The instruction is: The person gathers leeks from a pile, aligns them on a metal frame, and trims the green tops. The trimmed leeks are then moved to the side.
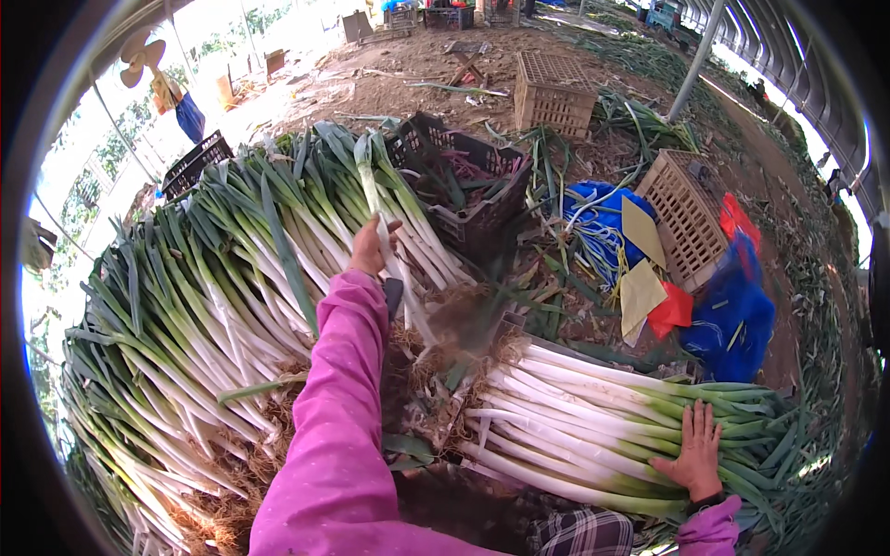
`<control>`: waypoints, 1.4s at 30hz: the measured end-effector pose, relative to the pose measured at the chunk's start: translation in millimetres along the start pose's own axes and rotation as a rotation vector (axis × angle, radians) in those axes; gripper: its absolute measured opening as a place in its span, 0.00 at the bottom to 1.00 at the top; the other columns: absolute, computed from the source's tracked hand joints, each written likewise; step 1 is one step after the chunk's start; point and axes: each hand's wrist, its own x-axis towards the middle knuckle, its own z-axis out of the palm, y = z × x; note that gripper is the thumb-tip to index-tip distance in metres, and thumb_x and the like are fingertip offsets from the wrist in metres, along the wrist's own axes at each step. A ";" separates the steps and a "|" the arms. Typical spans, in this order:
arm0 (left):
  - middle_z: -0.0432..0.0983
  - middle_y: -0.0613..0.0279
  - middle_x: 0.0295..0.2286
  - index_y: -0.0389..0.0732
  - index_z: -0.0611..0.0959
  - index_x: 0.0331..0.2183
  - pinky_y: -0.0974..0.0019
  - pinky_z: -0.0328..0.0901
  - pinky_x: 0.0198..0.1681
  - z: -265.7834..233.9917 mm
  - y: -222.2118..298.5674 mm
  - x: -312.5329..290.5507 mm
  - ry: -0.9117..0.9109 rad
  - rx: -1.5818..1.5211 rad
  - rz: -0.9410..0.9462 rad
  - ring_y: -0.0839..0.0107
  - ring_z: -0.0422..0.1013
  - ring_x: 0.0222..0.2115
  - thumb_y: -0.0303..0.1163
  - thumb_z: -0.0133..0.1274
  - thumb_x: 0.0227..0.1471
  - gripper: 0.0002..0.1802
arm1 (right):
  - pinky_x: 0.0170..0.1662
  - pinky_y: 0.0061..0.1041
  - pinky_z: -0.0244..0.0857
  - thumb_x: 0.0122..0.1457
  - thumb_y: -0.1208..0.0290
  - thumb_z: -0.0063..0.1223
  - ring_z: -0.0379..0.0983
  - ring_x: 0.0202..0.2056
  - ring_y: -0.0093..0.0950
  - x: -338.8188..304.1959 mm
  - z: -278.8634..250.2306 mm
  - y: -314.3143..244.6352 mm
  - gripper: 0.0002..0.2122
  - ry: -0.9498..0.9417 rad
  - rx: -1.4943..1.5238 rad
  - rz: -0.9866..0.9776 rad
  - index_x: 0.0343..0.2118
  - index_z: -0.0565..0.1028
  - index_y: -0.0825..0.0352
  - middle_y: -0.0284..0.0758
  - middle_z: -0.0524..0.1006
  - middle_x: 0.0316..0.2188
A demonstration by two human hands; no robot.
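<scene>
— Under the curved greenhouse roof, how far along does the sorting look?

— Partly done, I'd judge; a small neat bundle of long white-stalked green onions (593, 417) lies at the lower right, roots all one way, while the big loose heap of white-and-green onions (204, 306) on the left is far larger — most seems left to go through.

— And the hands?

— The left hand (369, 248), on a pink dotted sleeve (338, 408), reaches up to the heap; its fingers are closed round a single long pale onion stalk (382, 218) at the heap's right edge. The right hand (697, 449) lies flat on the bundle's green ends, fingers spread wide, gripping nothing.

— Textures?

— Stalks smooth, glossy, round and white, shading into flat, creased green leaves; roots tufted, brown and stringy, with dry soil clinging where the two piles meet.

— Anything else about?

— A black plastic lattice crate (464, 181) just behind the heap; two tan woven-look plastic baskets (681, 213) beyond; blue sheeting (732, 315) with yellow and red scraps beside the bundle; trimmed leaves litter the earth floor (389, 88).
</scene>
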 end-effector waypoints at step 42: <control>0.72 0.59 0.28 0.49 0.81 0.43 0.57 0.63 0.41 143.0 -208.5 -332.5 -0.834 1.317 0.885 0.57 0.69 0.33 0.30 0.56 0.46 0.18 | 0.53 0.36 0.63 0.56 0.72 0.55 0.69 0.49 0.36 -86.8 10.3 214.6 0.21 1.015 1.943 0.597 0.52 0.67 0.69 0.42 0.71 0.48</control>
